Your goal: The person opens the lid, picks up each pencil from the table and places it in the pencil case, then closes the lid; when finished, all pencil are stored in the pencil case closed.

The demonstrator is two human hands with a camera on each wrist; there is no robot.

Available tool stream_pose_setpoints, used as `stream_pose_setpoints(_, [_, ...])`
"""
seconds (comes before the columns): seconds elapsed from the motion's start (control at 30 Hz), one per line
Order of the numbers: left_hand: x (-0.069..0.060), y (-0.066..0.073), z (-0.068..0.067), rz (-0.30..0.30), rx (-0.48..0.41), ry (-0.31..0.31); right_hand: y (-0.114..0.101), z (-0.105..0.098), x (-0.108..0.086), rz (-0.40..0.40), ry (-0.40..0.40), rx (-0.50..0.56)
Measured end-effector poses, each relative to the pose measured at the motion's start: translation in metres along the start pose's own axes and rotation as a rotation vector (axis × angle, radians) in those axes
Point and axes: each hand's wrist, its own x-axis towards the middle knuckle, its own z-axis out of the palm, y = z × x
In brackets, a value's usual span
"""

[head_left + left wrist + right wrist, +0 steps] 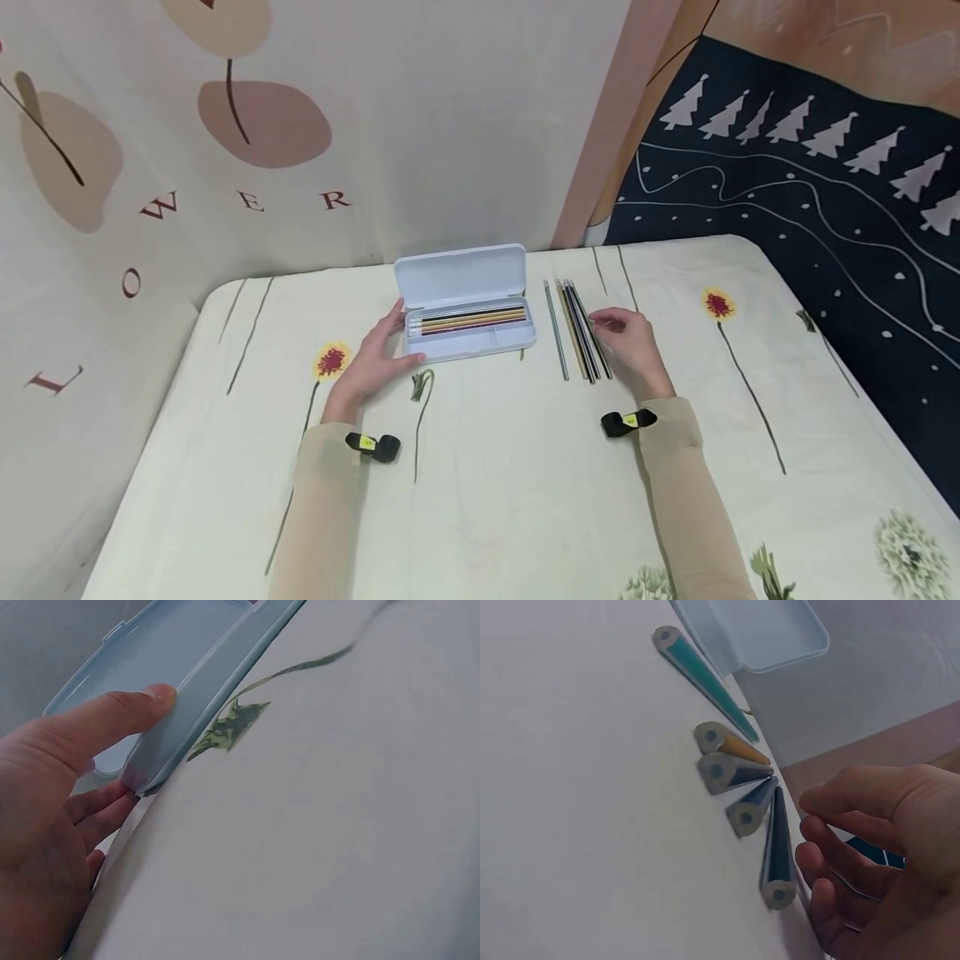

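A light blue pencil case (459, 344) stands on the table with its lid (461, 277) raised at the back. Several pencils (472, 320) lie lengthwise inside it. My left hand (369, 360) grips the case's left end, thumb on the front wall and fingers around the side. To the right of the case lies a teal pencil (705, 684), apart from a fanned bunch of yellowish and dark pencils (581, 333). Beside the rightmost dark pencil (779, 847) hovers my right hand (628, 340), fingers loosely bent with nothing visible between them.
A pale cloth with printed flowers (718, 304) covers the table (495, 467). Behind it hangs a light curtain with letters (465, 150). At the right is a dark fabric with tree prints (750, 183). Each wrist wears a small black camera (628, 422).
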Motion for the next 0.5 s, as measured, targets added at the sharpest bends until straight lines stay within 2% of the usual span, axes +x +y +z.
stream_pose_setpoints(0.2, [0.0001, -0.0013, 0.0001, 0.0, 0.0, -0.002, 0.0049, 0.0044, 0.0029, 0.027, -0.001, -0.01])
stream_pose_setpoints(0.5, [0.0007, -0.0005, -0.0014, 0.019, 0.009, 0.001, 0.0017, 0.0088, 0.0037, 0.026, 0.028, -0.033])
